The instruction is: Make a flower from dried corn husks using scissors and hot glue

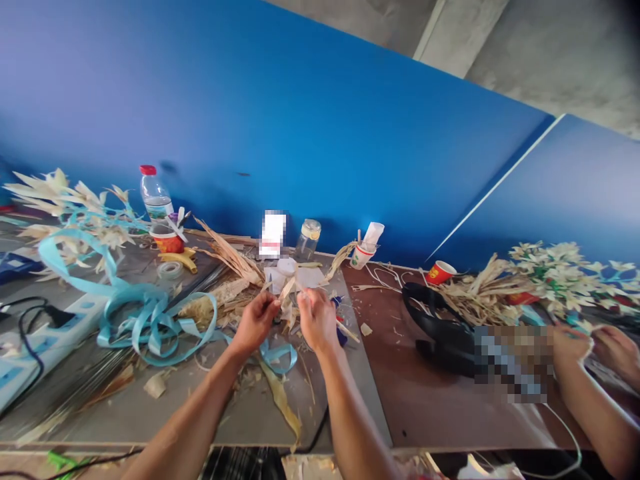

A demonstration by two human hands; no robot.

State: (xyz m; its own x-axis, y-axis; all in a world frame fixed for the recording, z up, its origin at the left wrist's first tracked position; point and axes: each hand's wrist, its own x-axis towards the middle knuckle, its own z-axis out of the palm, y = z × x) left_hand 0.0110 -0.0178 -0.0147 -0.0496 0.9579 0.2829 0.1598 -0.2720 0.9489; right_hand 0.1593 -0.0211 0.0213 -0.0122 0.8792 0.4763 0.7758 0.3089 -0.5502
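Over the littered work table, my left hand (259, 319) is closed in a pinch, with a small sliver sticking up at its fingertips. My right hand (319, 319) faces it a short gap away, its thumb and fingers pressed together. A pale strip of dried husk (287, 289) shows between the two hands, against the right fingertips. Exactly what each pinch grips is partly hidden by the fingers. Light blue ribbon (150, 327) lies in loose loops to the left of my left hand. Behind the hands are a bundle of dried husks (233, 253) and white paper (310, 277).
A power strip (60, 340), thin wires (100, 380), a tape roll (170, 270) and a bottle (156, 197) stand or lie left. Further back are a jar (307, 241) and paper cup (361, 257). At right, another person's hands (575, 343) work near a black curved object (440, 333).
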